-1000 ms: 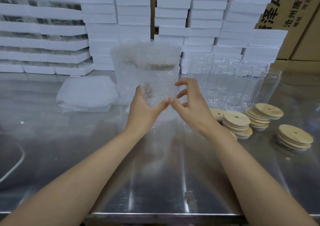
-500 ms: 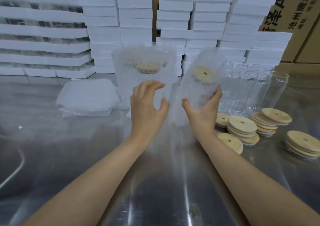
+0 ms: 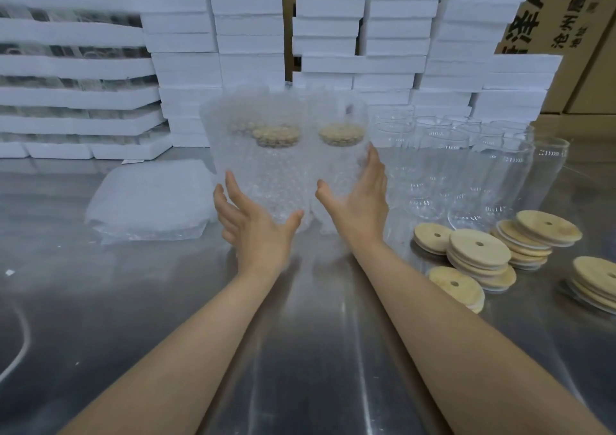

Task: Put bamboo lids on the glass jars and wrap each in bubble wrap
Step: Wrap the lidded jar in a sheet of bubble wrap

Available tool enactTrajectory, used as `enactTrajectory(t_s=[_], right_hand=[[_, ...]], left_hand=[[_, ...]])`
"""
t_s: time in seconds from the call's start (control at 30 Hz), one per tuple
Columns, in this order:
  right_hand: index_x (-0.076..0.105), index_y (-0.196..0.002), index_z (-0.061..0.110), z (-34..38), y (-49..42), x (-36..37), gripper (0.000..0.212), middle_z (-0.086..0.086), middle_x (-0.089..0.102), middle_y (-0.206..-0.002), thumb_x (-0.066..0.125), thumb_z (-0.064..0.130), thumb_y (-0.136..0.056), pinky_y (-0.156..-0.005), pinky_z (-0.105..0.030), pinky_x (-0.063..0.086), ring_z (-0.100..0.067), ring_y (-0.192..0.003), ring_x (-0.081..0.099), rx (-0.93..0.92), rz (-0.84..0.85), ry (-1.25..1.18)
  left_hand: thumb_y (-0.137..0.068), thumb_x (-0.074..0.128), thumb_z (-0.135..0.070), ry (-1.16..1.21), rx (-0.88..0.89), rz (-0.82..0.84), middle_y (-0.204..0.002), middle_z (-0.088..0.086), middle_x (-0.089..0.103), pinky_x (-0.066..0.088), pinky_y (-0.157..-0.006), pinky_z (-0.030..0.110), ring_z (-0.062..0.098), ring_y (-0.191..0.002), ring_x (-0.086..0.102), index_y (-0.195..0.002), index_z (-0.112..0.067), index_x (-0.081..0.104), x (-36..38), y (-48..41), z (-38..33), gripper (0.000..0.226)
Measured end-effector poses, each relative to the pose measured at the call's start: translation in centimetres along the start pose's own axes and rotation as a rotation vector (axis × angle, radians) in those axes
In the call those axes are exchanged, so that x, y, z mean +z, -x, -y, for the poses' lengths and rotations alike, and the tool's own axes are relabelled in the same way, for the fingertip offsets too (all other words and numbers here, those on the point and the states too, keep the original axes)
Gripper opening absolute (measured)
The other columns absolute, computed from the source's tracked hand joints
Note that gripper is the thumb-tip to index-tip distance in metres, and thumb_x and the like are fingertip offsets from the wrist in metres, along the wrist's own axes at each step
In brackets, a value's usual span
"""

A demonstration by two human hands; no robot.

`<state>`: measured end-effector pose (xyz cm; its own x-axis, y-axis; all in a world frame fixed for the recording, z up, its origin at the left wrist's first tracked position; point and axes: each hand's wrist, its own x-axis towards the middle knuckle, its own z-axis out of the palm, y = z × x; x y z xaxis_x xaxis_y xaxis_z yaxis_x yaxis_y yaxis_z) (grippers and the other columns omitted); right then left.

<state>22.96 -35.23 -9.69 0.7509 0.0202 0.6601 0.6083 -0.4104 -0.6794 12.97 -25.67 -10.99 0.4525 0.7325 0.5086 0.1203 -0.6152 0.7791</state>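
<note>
Wrapped jars stand upright side by side on the steel table, bamboo lids showing through the bubble wrap: one wrapped jar (image 3: 266,167) on the left, a newly set wrapped jar (image 3: 336,164) to its right. My right hand (image 3: 358,201) rests with straight fingers against the right side of that jar. My left hand (image 3: 253,221) hovers open just in front of the left jar, fingers spread. Bare glass jars (image 3: 466,167) crowd the right, with stacks of bamboo lids (image 3: 480,258) in front of them.
A pile of flat bubble-wrap sheets (image 3: 150,201) lies left of the wrapped jars. White foam boxes (image 3: 246,34) are stacked along the back, cardboard cartons (image 3: 566,17) behind them. More lids (image 3: 596,281) sit at the far right edge.
My right hand carried the tilted wrapped jar leftward and stood it upright beside the others. Its grip has loosened to a flat touch. My left hand dropped back and opened.
</note>
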Motion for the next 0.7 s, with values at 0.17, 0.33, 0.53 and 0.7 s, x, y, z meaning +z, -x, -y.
enactTrajectory(t_s=[0.17, 0.33, 0.53, 0.7], right_hand=[[0.012, -0.151, 0.028, 0.0, 0.1, 0.6, 0.099, 0.002, 0.034, -0.15, 0.069, 0.053, -0.075, -0.098, -0.047, 0.042, -0.018, -0.137, 0.036, -0.013, 0.053, 0.0], [0.006, -0.152, 0.03, 0.1, -0.1, 0.9, 0.103, 0.004, 0.031, -0.151, 0.071, 0.053, -0.076, -0.102, -0.043, 0.042, -0.015, -0.136, 0.037, 0.009, 0.112, -0.08], [0.001, -0.149, 0.04, 1.3, 0.1, 2.5, 0.1, 0.003, 0.029, -0.15, 0.07, 0.051, -0.077, -0.096, -0.041, 0.045, -0.015, -0.134, 0.037, -0.04, 0.175, -0.117], [0.004, -0.148, 0.04, 0.9, -0.5, 3.8, 0.097, 0.006, 0.026, -0.152, 0.069, 0.052, -0.077, -0.097, -0.034, 0.04, -0.012, -0.137, 0.034, -0.013, 0.197, -0.166]], left_hand=[[-0.075, 0.079, -0.035, 0.108, 0.086, 0.101, -0.159, 0.002, -0.003, 0.018, -0.111, 0.032, 0.019, -0.147, 0.009, -0.15, -0.026, -0.01, 0.2, -1.0, 1.2, 0.117], [-0.074, 0.078, -0.031, 0.125, 0.111, 0.174, -0.158, -0.013, 0.003, 0.02, -0.104, 0.023, 0.007, -0.144, 0.01, -0.15, -0.031, -0.006, 0.2, -2.2, 2.3, 0.113], [-0.076, 0.077, -0.025, 0.139, 0.105, 0.165, -0.16, -0.004, 0.006, 0.017, -0.105, 0.019, 0.008, -0.144, 0.011, -0.152, -0.023, -0.005, -0.1, -4.2, 3.6, 0.112], [-0.076, 0.078, -0.029, 0.103, 0.119, 0.158, -0.161, -0.003, 0.007, 0.018, -0.106, 0.022, 0.011, -0.146, 0.012, -0.152, -0.026, -0.005, 0.2, -5.0, 4.2, 0.113]])
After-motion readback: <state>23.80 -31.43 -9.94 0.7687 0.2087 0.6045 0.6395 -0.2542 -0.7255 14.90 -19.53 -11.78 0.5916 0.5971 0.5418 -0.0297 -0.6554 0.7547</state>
